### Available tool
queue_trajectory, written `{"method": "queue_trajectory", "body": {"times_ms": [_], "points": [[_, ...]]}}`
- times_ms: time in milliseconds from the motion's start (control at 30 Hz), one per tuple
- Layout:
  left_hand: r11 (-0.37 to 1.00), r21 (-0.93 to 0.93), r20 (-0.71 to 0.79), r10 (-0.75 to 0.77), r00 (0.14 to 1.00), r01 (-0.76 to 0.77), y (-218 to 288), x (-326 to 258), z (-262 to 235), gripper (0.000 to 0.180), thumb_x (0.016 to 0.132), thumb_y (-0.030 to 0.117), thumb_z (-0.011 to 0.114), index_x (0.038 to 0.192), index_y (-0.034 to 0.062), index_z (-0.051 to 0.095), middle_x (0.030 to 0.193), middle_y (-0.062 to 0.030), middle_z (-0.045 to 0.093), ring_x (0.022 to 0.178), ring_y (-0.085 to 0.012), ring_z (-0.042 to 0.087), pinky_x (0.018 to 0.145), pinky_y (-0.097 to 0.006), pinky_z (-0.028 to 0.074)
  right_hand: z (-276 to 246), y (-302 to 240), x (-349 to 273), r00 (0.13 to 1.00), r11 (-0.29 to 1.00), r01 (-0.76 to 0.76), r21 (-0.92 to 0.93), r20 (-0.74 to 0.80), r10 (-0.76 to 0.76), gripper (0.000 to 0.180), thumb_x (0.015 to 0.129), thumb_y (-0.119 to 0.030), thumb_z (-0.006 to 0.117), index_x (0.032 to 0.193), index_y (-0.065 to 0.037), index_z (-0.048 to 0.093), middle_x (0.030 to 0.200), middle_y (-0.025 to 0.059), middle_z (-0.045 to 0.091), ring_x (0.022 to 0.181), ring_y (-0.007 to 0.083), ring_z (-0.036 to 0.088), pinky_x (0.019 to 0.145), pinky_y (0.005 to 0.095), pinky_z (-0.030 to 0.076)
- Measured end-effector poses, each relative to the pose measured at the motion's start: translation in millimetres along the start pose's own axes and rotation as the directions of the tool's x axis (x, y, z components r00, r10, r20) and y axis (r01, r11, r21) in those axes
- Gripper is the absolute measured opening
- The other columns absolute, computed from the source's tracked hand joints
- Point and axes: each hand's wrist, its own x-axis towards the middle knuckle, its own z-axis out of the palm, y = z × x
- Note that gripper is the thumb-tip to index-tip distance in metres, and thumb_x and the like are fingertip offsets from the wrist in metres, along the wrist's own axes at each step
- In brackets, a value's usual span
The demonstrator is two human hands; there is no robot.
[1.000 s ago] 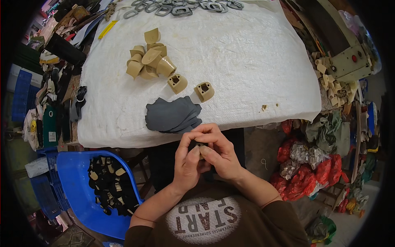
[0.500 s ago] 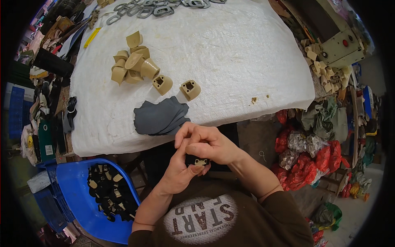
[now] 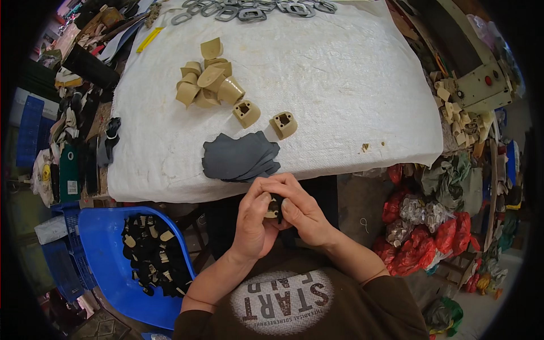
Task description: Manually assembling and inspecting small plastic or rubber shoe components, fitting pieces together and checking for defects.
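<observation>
Your left hand (image 3: pixel 254 224) and right hand (image 3: pixel 300 209) meet just below the centre of the frame, in front of your chest, fingers curled tight around a small tan heel-shaped block partly wrapped in black material (image 3: pixel 274 207). Both hands pinch it between thumbs and fingertips; only a sliver of tan and black shows between them.

Directly above your hands, at the near edge of the white padded table cover (image 3: pixel 351 85), lies a fanned stack of dark grey cut leather pieces (image 3: pixel 241 157). Just beyond it sit two loose tan plastic heel blocks with square holes (image 3: pixel 283 124), and further toward the upper left of the cloth is a heap of similar tan heel blocks (image 3: pixel 208 80). A row of grey metal rings (image 3: pixel 249 10) runs along the top edge.

At the lower left, beside your left forearm, a blue plastic crate (image 3: pixel 102 243) holds a pile of black-covered heel pieces (image 3: pixel 153 258).
</observation>
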Motion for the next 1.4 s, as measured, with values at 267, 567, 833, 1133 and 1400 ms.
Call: {"method": "queue_trajectory", "body": {"times_ms": [267, 567, 833, 1133, 1400], "points": [[0.952, 0.276, 0.063, 0.118, 0.991, -0.131, 19, -1, -3, 0.047, 0.088, 0.013, 0.049, 0.128, 0.0044, 0.027, 0.104, -0.0080, 0.050, 0.086, -0.0131, 0.053, 0.074, -0.028, 0.046, -10, -14, 3, 0.989, 0.977, 0.019, -0.210, -0.138, -0.049, 0.045, 0.091, -0.029, 0.053, 0.128, -0.004, 0.048, 0.109, 0.0126, 0.046, 0.086, 0.0205, 0.051, 0.072, 0.0291, 0.047], [0.472, 0.792, 0.168, 0.441, 0.882, -0.387, 5, -1, -2, 0.063, 0.069, -0.003, 0.068, 0.127, 0.0006, 0.043, 0.111, -0.0151, 0.048, 0.090, -0.0213, 0.049, 0.074, -0.030, 0.044, -7, -16, 13, 0.956, 0.945, -0.211, -0.250, -0.255, 0.146, 0.043, 0.089, -0.019, 0.050, 0.128, -0.001, 0.044, 0.093, 0.0158, 0.060, 0.080, 0.0233, 0.061, 0.073, 0.0334, 0.048], [0.601, 0.727, 0.235, 0.236, 0.943, -0.331, 12, -1, -14, 0.044, 0.093, 0.018, 0.042, 0.133, -0.0023, 0.035, 0.104, -0.0151, 0.053, 0.082, -0.0173, 0.052, 0.076, -0.027, 0.042, -12, -14, 9, 0.996, 0.908, 0.089, -0.409, 0.026, -0.085, 0.047, 0.089, -0.018, 0.046, 0.131, 0.002, 0.038, 0.087, 0.0190, 0.061, 0.066, 0.0316, 0.061, 0.066, 0.0360, 0.049], [0.666, 0.707, 0.140, 0.198, 0.970, -0.238, 25, -6, -12, 0.040, 0.092, 0.012, 0.043, 0.129, -0.0008, 0.037, 0.094, -0.0124, 0.057, 0.081, -0.0156, 0.054, 0.077, -0.028, 0.044, -21, -25, 12, 0.933, 0.651, 0.231, -0.723, -0.025, -0.359, 0.028, 0.081, -0.011, 0.063, 0.107, -0.001, 0.057, 0.075, 0.0126, 0.059, 0.066, 0.0270, 0.057, 0.058, 0.0343, 0.044], [0.097, 0.919, 0.277, 0.534, 0.799, -0.383, 5, 4, -15, 0.045, 0.084, 0.006, 0.055, 0.122, -0.0086, 0.038, 0.106, -0.0244, 0.052, 0.089, -0.0365, 0.055, 0.077, -0.039, 0.047, 13, -16, 2, 0.896, 0.913, 0.174, -0.370, -0.326, -0.302, 0.035, 0.076, 0.000, 0.069, 0.108, 0.001, 0.054, 0.087, 0.0089, 0.065, 0.070, 0.0123, 0.062, 0.062, 0.0218, 0.051]]}}
